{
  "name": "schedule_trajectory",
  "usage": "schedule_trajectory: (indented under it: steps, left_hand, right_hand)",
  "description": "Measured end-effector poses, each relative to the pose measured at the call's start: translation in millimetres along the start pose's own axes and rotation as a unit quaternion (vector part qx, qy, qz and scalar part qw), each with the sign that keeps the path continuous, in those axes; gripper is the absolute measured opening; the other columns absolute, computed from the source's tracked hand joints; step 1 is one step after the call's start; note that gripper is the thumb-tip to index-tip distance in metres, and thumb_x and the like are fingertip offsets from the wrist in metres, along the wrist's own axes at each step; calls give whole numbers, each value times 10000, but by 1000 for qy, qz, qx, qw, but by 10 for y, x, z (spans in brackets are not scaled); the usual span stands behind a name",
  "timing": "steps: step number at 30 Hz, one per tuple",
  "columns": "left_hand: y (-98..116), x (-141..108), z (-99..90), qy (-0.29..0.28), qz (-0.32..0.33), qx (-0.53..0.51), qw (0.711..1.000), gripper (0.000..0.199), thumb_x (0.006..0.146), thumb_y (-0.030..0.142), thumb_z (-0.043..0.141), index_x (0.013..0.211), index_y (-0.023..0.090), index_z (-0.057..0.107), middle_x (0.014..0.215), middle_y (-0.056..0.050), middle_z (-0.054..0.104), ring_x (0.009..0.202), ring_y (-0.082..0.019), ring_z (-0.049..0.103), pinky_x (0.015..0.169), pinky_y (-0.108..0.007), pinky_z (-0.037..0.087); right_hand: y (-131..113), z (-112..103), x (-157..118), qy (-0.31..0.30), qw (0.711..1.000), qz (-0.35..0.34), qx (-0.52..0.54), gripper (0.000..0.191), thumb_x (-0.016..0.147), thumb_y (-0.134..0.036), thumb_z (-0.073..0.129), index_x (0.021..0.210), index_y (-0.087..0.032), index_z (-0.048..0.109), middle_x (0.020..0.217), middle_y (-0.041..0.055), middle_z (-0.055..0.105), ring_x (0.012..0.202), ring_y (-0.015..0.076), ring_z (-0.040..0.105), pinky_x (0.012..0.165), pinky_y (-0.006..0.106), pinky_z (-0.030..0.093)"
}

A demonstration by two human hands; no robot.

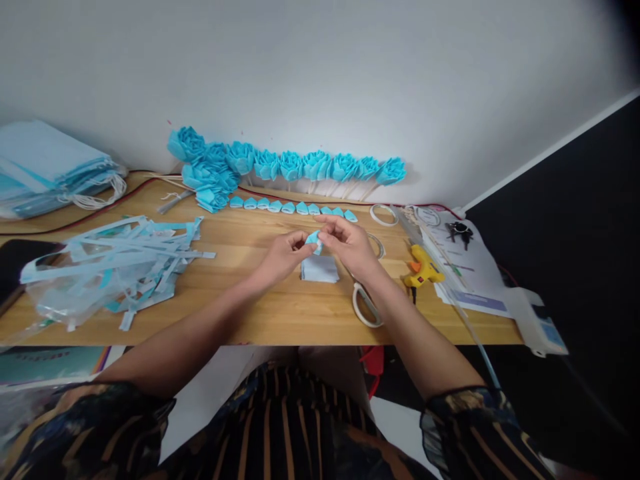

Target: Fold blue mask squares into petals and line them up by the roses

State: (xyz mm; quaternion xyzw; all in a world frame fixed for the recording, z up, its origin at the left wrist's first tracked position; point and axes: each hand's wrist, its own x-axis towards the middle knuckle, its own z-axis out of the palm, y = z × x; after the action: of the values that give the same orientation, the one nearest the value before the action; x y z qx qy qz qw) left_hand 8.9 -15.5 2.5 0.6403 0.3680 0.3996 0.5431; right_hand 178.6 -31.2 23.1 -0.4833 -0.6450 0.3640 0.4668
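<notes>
Between my two hands is a small folded blue piece (313, 239), paper or fabric, held above the table. My left hand (287, 252) pinches its left side between thumb and fingers. On its right side, my right hand (347, 241) grips it with thumb and forefinger. Just below lies a stack of pale blue squares (320, 269). Behind my hands runs a row of similar folded blue pieces (289, 207). White-handled scissors (367, 308) lie under my right forearm, their blades partly hidden.
Blue flowers on sticks (316, 165) lean along the wall. Cut strips (145, 260) and clear plastic are heaped at left, near a dark phone (23, 267). At right are a yellow glue gun (424, 267), a tape roll (383, 215), paper sheets (473, 267) and keys (461, 230).
</notes>
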Motion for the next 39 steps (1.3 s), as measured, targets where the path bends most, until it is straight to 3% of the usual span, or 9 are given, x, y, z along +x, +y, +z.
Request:
schedule_trajectory:
  steps: [8, 16, 20, 24, 27, 32, 39]
  left_hand:
    - [-14, 20, -47, 16, -48, -77, 996, 334, 714, 469, 724, 820, 161, 650, 703, 26, 588, 589, -79, 444, 553, -223, 346]
    - [-42, 57, -55, 61, -75, -101, 990, 304, 687, 428, 744, 680, 164, 594, 576, 49, 507, 520, -67, 400, 532, -230, 332]
    - [-66, 63, -42, 71, -72, -113, 988, 320, 680, 445, 754, 677, 171, 590, 560, 49, 497, 513, -71, 399, 532, -234, 333]
    - [-86, 66, -49, 65, -67, -92, 991, 326, 731, 485, 712, 710, 173, 620, 586, 39, 519, 531, -78, 416, 549, -236, 344]
    - [-94, 76, -64, 56, -61, -74, 994, 319, 717, 481, 717, 767, 173, 648, 656, 29, 563, 561, -83, 429, 564, -237, 357]
    - [-83, 93, -72, 51, -55, -49, 996, 298, 685, 437, 717, 704, 157, 616, 639, 33, 533, 576, -80, 405, 563, -233, 317]
    - [-66, 70, -34, 17, -40, -29, 999, 266, 708, 405, 703, 723, 148, 635, 673, 24, 584, 629, -92, 472, 622, -237, 354]
  right_hand:
    - [105, -18, 111, 4, 1000, -18, 8, 379, 835, -390, 636, 1170, -215, 669, 783, -12, 572, 714, 128, 533, 688, 279, 437]
    - [185, -2, -6, 19, 991, 44, 125, 440, 918, -511, 514, 1264, -253, 600, 882, 32, 666, 812, 170, 622, 800, 351, 526]
    - [164, 37, -23, -30, 995, 38, 85, 498, 832, -378, 648, 1306, -253, 556, 772, -15, 586, 735, 150, 581, 720, 311, 497]
    - [150, 117, -42, -22, 999, 23, 43, 543, 815, -239, 601, 1351, -254, 507, 683, -58, 485, 627, 116, 486, 625, 268, 434]
    - [147, 152, -62, -18, 1000, 7, 19, 568, 805, -209, 589, 1363, -265, 498, 693, -56, 494, 636, 115, 483, 639, 267, 444]
    - [161, 145, -70, -29, 998, 21, 44, 459, 838, -280, 594, 1294, -237, 566, 791, -13, 600, 728, 134, 567, 700, 296, 495]
    - [213, 146, -52, 36, 997, 30, 56, 336, 802, -354, 674, 1108, -213, 667, 765, -29, 571, 679, 110, 539, 654, 265, 465]
